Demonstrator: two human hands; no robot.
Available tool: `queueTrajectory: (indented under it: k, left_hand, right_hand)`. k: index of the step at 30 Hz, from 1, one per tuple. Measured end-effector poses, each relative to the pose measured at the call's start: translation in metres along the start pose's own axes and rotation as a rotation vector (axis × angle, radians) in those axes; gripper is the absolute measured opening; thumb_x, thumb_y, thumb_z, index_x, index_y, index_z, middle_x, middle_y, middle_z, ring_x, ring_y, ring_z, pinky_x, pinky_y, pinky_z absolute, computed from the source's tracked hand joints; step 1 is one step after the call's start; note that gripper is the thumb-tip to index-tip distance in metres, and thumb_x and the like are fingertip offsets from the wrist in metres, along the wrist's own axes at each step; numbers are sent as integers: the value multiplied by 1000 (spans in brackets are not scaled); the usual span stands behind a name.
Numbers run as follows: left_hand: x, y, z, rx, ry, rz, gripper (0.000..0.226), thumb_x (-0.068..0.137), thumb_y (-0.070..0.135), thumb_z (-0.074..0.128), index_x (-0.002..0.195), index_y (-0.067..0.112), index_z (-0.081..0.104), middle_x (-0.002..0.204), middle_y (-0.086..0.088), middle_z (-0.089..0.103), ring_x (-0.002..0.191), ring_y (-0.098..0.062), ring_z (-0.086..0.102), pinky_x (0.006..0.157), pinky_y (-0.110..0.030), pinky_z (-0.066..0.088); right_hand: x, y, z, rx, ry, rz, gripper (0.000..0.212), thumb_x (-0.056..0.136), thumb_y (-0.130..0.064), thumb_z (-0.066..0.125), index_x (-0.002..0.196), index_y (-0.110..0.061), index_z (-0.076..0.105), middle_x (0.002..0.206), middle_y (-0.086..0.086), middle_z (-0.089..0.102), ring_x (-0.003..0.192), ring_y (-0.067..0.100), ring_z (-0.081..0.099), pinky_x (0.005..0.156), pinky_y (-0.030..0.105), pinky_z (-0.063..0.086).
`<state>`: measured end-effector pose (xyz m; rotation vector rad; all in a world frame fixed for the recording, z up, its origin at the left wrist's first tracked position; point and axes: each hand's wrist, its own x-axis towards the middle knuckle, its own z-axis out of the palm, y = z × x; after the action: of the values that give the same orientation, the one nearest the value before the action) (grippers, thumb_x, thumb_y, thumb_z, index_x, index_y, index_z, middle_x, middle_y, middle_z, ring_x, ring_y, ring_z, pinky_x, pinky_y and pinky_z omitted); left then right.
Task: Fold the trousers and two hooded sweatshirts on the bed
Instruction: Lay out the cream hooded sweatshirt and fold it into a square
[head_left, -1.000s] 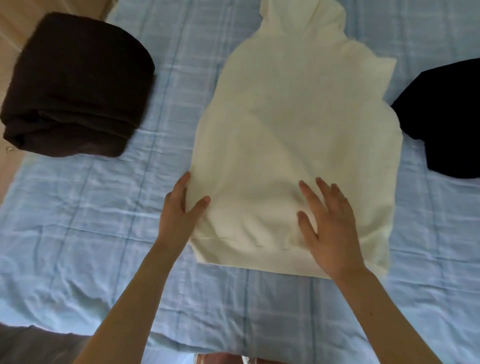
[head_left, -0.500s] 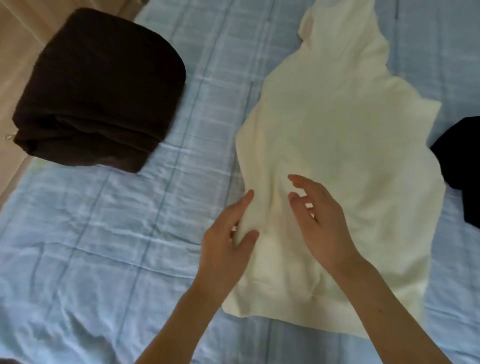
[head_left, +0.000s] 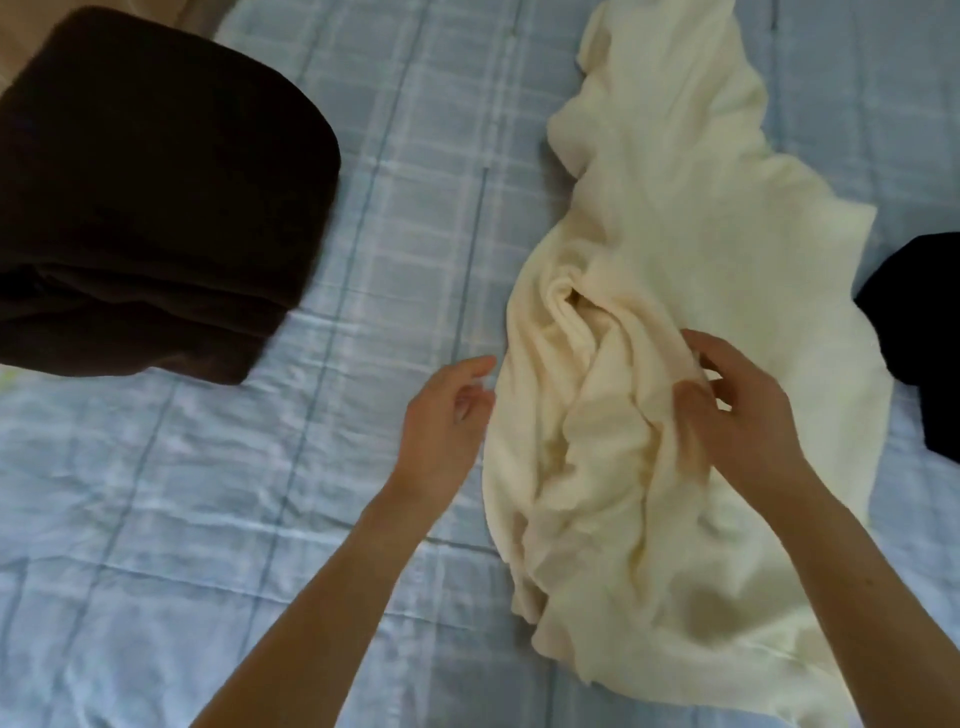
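On the bed (head_left: 260, 519), the cream hoodie (head_left: 701, 234) that lay smooth a second ago is bunched into ridges — its fold looks restarted. The right hand (head_left: 743, 415) pinches a ridge; the left hand (head_left: 444, 415) hangs relaxed beside its edge, holding nothing. One cream hoodie, one folded brown bundle (head_left: 156, 182), one black garment (head_left: 924, 338) — three pieces.

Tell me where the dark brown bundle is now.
In the head view, the dark brown bundle lies upper left on the bed, apart from the cream sweatshirt to its right.
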<state>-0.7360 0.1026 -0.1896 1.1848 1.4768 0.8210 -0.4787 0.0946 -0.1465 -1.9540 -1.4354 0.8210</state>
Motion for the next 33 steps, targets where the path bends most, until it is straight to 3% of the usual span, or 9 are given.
queueTrajectory:
  k: [4,7,10,14,17,20,23,29,33]
  left_hand:
    - [28,5,43,70,-109,-62,61,87,33,70,143,23,47,137,3,56,122,-11,55,103,-24,44]
    - [27,9,60,141,-83,8,75,81,46,65,148,23,41,139,1,55,127,-15,52,106,-30,42]
    - [15,13,65,197,-128,72,74,87,47,67,151,34,32,144,17,45,132,-6,43,101,-15,32]
    - [-4,15,73,197,-153,69,84,82,37,76,145,52,22,140,28,35,117,22,35,91,-4,27]
    - [-5,18,69,83,-89,50,76,83,18,76,139,50,37,137,30,43,120,17,42,95,-6,32]
    - [-7,23,54,-16,-111,109,66,83,0,72,139,31,52,135,23,55,123,10,49,98,-9,39]
    - [-9,35,24,-8,-96,182,64,82,-11,68,135,24,57,132,19,59,123,4,54,99,-12,42]
    - [6,65,-86,63,27,222,71,75,-15,70,134,23,57,131,16,60,118,3,57,96,-12,42]
    - [22,86,-167,108,26,255,71,74,-13,73,132,24,58,130,17,61,120,1,56,97,-15,45]
  right_hand:
    - [-2,32,-12,-58,75,143,52,93,-2,51,138,-27,53,101,-17,61,89,5,61,68,3,40]
    - [-8,41,-9,33,30,115,57,97,-20,58,149,-35,37,134,-10,55,123,15,54,100,27,44]
    - [-10,39,-2,110,-62,-29,65,96,-43,62,152,-38,30,150,-10,44,137,9,43,114,38,38]
    - [-4,39,-1,70,-134,-82,77,91,-42,70,153,-43,26,149,-10,43,132,5,46,109,38,43]
    - [-10,35,-16,-77,-273,-35,81,90,-50,64,148,-62,8,138,-13,36,104,4,51,89,21,42]
    - [-19,35,-24,-255,-424,60,81,89,-60,55,140,-73,-6,125,-6,39,86,10,54,81,27,39]
    - [-27,36,-23,-175,-380,18,84,90,-47,64,143,-69,3,131,-4,50,101,11,56,84,25,41]
    - [-49,-31,3,120,-360,-34,78,89,-13,70,139,-62,36,122,-30,57,88,7,67,76,19,57]
    - [-54,-107,60,326,-382,20,77,88,-7,70,136,-60,43,116,-13,61,88,15,68,81,29,58]
